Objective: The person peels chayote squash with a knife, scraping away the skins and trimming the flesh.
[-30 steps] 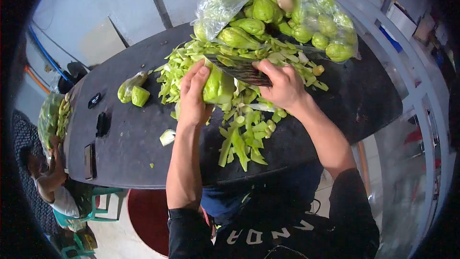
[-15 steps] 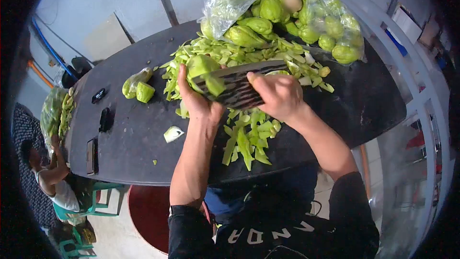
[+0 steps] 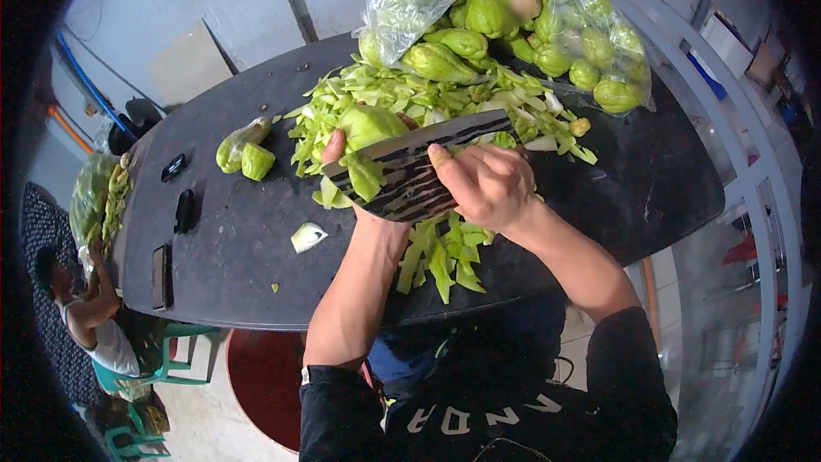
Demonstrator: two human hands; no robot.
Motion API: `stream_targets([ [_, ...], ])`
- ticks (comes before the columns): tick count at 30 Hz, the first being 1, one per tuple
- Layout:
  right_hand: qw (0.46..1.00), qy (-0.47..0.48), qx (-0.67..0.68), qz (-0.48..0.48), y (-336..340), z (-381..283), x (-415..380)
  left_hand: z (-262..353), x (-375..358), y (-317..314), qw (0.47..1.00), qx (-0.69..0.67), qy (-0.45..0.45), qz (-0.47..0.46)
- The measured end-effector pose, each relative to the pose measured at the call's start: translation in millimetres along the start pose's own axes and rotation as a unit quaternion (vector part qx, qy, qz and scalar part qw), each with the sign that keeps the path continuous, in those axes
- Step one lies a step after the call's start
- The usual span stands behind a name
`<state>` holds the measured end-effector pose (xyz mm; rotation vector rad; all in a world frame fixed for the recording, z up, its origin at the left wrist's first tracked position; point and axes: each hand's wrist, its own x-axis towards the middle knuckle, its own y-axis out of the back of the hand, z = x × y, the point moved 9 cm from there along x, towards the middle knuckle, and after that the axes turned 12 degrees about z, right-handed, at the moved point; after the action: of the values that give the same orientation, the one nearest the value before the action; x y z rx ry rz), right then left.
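A pale green chayote (image 3: 373,125) rests in my left hand (image 3: 334,147), whose thumb shows at its left side while the blade hides much of the palm. My right hand (image 3: 486,184) is closed on a wide knife (image 3: 419,167) with a dark striped blade, its index finger lying along the blade. The blade lies across the front of the chayote, and a cut green piece (image 3: 366,174) clings to it. Behind and beneath spreads a heap of green peelings (image 3: 321,111), with more strips (image 3: 440,261) near the table's front edge.
An open plastic bag of chayotes (image 3: 487,13) stands at the back of the dark table (image 3: 231,248). Two pieces (image 3: 256,161), a white-green scrap (image 3: 309,237) and small dark objects (image 3: 162,277) lie left. A person (image 3: 94,316) sits far left; a red tub (image 3: 261,385) is below.
The knife and my right hand have moved slightly down and left. My left hand has turned under the blade, and the chayote has shifted a little right.
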<state>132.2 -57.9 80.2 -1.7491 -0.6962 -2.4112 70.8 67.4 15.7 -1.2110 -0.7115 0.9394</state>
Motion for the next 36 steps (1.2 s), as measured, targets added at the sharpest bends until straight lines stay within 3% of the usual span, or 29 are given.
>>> stream_targets([
  [2, 0.999, -0.017, 0.000, -0.037, -4.5, 6.5, -2.3, 10.3, 1.8, 7.5, 0.995, 0.051, -0.070, 0.052],
  [5, 1.000, -0.021, 0.004, 0.004, -1.4, 11.0, -2.8, 8.7, -7.8, 2.1, 0.992, 0.076, -0.066, 0.072],
  [11, 0.997, -0.064, 0.033, -0.014, 2.9, 32.0, -4.6, 8.1, -11.2, -9.3, 0.988, 0.104, -0.099, 0.048],
  [16, 0.997, -0.046, 0.063, 0.001, 10.7, 20.9, 4.2, 15.7, -11.0, -8.1, 0.975, 0.187, -0.110, 0.038],
  [21, 0.996, -0.050, 0.075, 0.014, 10.7, 24.6, 1.9, 10.3, -12.6, -9.0, 0.986, 0.147, -0.076, 0.008],
  [23, 0.994, -0.086, 0.066, -0.009, 8.6, 34.8, 0.5, 7.8, -12.0, -18.6, 0.977, 0.188, -0.087, -0.050],
  [31, 0.981, -0.167, 0.096, -0.004, 6.6, 55.5, -4.5, 4.9, -13.0, -29.3, 0.964, 0.248, -0.074, -0.063],
  [33, 0.978, -0.184, 0.094, 0.011, 8.0, 62.0, -4.9, -2.9, -19.0, -37.7, 0.947, 0.295, -0.051, -0.114],
  [36, 0.967, -0.231, 0.102, -0.035, 2.2, 72.5, -12.8, -2.1, -12.5, -28.0, 0.936, 0.327, -0.035, -0.127],
])
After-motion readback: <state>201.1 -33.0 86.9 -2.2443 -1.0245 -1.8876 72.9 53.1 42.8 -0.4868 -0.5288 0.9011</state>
